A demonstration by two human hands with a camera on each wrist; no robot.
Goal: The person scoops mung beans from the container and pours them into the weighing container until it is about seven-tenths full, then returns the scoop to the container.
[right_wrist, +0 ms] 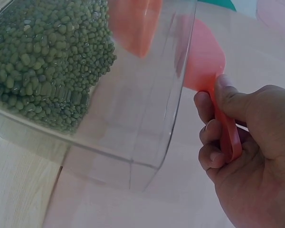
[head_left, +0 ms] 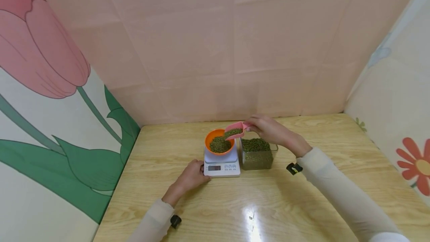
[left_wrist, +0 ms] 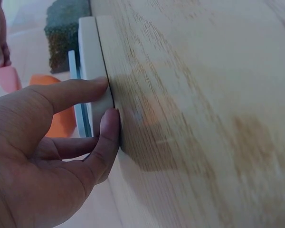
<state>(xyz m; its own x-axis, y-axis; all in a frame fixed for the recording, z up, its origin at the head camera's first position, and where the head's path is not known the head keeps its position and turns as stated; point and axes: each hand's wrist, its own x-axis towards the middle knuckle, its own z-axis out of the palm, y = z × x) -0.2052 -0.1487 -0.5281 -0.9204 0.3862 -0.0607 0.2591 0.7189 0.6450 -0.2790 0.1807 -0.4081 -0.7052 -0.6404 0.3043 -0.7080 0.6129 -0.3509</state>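
A pink scoop [head_left: 234, 130] full of green mung beans is gripped by its handle in my right hand [head_left: 265, 128]. It is held over an orange bowl [head_left: 220, 132], with beans at its lip above the beans inside. The bowl sits on a white digital kitchen scale [head_left: 223, 171] whose small display is lit. My left hand [head_left: 193, 174] holds the scale at its near left corner; in the left wrist view thumb and curled fingers [left_wrist: 109, 128] meet its edge. In the right wrist view, my fingers wrap the handle of the scoop [right_wrist: 228, 133].
A clear plastic container [head_left: 256, 163] of mung beans [right_wrist: 47, 61] stands right beside the scale, under my right wrist. The wooden table [head_left: 161, 152] ends at a pink back wall [head_left: 235, 47], with painted side walls left and right.
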